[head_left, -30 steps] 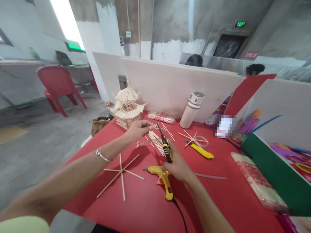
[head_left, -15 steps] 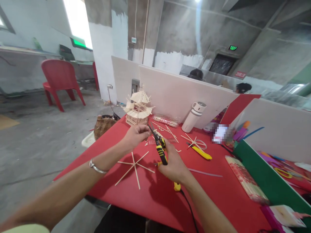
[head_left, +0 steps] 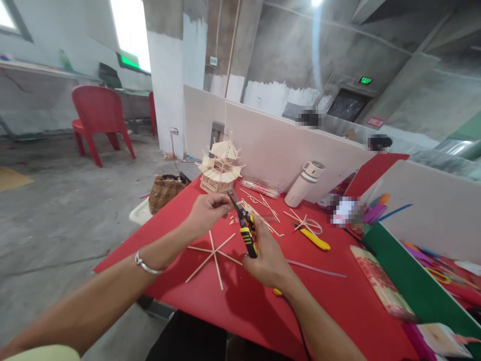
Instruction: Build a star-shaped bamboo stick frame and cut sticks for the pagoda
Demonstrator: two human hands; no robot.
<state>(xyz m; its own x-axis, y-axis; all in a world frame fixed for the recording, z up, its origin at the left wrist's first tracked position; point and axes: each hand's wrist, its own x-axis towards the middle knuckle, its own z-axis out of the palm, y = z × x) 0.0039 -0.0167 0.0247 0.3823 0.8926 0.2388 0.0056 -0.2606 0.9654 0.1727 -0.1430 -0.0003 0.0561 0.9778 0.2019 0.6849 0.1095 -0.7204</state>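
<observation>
My right hand (head_left: 267,255) is closed round black-and-yellow snips (head_left: 248,238), their narrow dark blades parted and pointing toward my left hand. Thumb and fingertips of my left hand (head_left: 208,213) are pinched together beside the blade tips; whatever is between them is too small to make out. On the red table under my wrists lies a six-armed star of thin wooden sticks (head_left: 214,250). Beyond the hands stands a pagoda model (head_left: 221,170) built from sticks, with loose sticks (head_left: 268,208) to its right. A yellow tool end (head_left: 277,292) with a black cord shows beneath my right wrist.
Right of my hands lie a smaller stick star (head_left: 301,220), a yellow-handled cutter (head_left: 315,239) and a translucent strip (head_left: 319,269). A white flask (head_left: 304,184) stands by the pale partition (head_left: 263,130). Packed sticks (head_left: 381,283) lie along a green divider (head_left: 402,260).
The whole view has shifted slightly, so the table items appear a little to the right. My hands keep nearly the same pose, with the snips still near my left fingertips.
</observation>
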